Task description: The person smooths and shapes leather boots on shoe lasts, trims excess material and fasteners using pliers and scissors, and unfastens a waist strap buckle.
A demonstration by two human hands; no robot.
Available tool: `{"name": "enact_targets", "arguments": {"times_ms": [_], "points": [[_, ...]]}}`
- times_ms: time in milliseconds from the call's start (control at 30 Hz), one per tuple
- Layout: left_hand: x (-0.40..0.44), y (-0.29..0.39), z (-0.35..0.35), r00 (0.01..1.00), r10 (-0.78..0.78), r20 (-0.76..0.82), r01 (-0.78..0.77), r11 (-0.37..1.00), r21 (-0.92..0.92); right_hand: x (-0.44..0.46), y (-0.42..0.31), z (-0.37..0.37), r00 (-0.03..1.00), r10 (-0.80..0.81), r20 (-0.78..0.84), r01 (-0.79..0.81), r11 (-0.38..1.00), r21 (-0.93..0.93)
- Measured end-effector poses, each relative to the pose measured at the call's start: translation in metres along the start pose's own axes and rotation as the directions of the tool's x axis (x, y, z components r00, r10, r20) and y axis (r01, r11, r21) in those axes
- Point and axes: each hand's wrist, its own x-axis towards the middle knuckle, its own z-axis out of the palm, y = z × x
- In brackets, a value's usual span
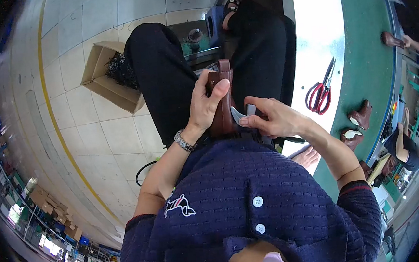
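A brown leather boot (225, 110) stands between my thighs, its back strap pointing away from me. My left hand (207, 101) is wrapped round the boot's upper, thumb on its near side. A curved, shiny grey piece (239, 115) lies against the boot's right side. My right hand (275, 118) pinches that piece between thumb and forefinger; whether it is a tool or a part of the boot I cannot tell. The other fingers of my right hand are curled beneath and partly hidden.
Red-handled scissors (319, 97) lie on the white bench (315, 39) at right. Beyond, brown boots (361, 115) rest on a green surface (364, 35). A cardboard box (114, 96) with black scraps is on the floor at left. Another person (407, 145) is at far right.
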Motion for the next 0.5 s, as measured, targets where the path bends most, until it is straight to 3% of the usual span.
{"name": "enact_targets", "arguments": {"times_ms": [133,267,367,467,500], "points": [[0.0,0.014,-0.002,0.997,-0.071,-0.007,0.07,0.993,-0.098,0.006,0.011,0.02,1.0,-0.009,0.021,0.001,0.939,0.344],[0.004,0.011,-0.005,0.998,-0.064,-0.03,0.06,0.993,-0.1,0.004,0.004,0.034,0.935,-0.127,-0.332,0.077,0.984,-0.161],[0.009,0.015,-0.006,0.998,-0.066,0.008,0.066,0.994,-0.085,-0.001,-0.006,0.037,0.883,-0.217,-0.416,0.048,0.924,-0.38],[0.016,0.015,-0.007,0.994,-0.081,0.069,0.092,0.98,-0.177,-0.002,-0.004,0.014,0.923,-0.18,-0.34,0.079,0.953,-0.291],[0.016,0.014,-0.008,0.994,-0.084,0.073,0.097,0.976,-0.197,0.002,0.012,0.013,0.828,-0.33,-0.454,0.187,0.925,-0.331]]}}
